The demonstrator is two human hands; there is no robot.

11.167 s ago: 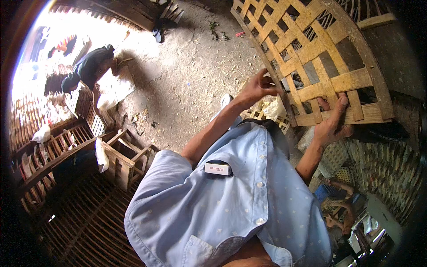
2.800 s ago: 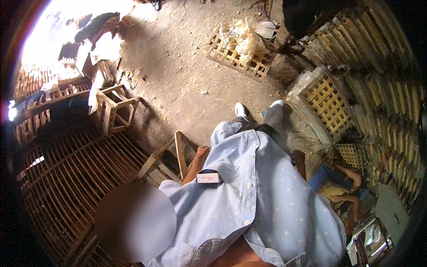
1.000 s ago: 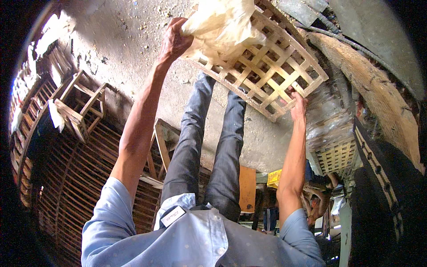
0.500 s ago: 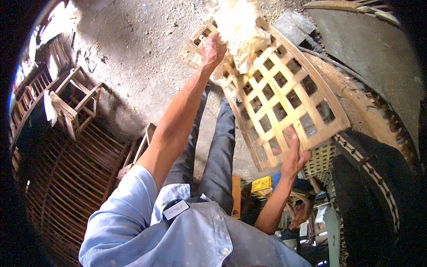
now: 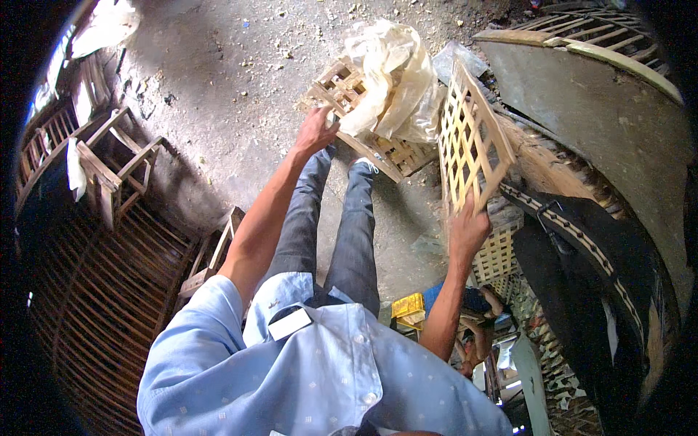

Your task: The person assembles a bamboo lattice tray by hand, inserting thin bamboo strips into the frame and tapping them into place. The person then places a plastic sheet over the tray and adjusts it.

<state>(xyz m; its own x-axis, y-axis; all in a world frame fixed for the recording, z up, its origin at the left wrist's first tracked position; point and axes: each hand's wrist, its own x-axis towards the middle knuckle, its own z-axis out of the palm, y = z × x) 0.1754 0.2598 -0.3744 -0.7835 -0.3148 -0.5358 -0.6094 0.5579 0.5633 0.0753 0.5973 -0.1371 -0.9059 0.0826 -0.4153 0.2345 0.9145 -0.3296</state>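
Observation:
My right hand (image 5: 469,229) is closed round the lower end of a woven wooden lattice panel (image 5: 474,156), which stands tilted nearly edge-on. My left hand (image 5: 317,131) has its fingers curled beside a crumpled, translucent plastic sheet (image 5: 396,80). Whether those fingers pinch the sheet or the slatted edge next to it cannot be made out. Beneath the plastic, a woven slat crate (image 5: 396,161) rests on the floor just past my feet, partly covered.
A dark slatted frame (image 5: 123,291) and a small wooden stand (image 5: 120,163) are at the left. Black cloth with a patterned strap (image 5: 582,232) hangs at the right. Behind my right forearm, another person (image 5: 476,338) is near a yellow object (image 5: 408,309) and woven lattice (image 5: 494,254).
The lattice panel has swung right and turned edge-on in my right hand, away from the crate and plastic. My left hand has come off the panel's side and moved left and lower.

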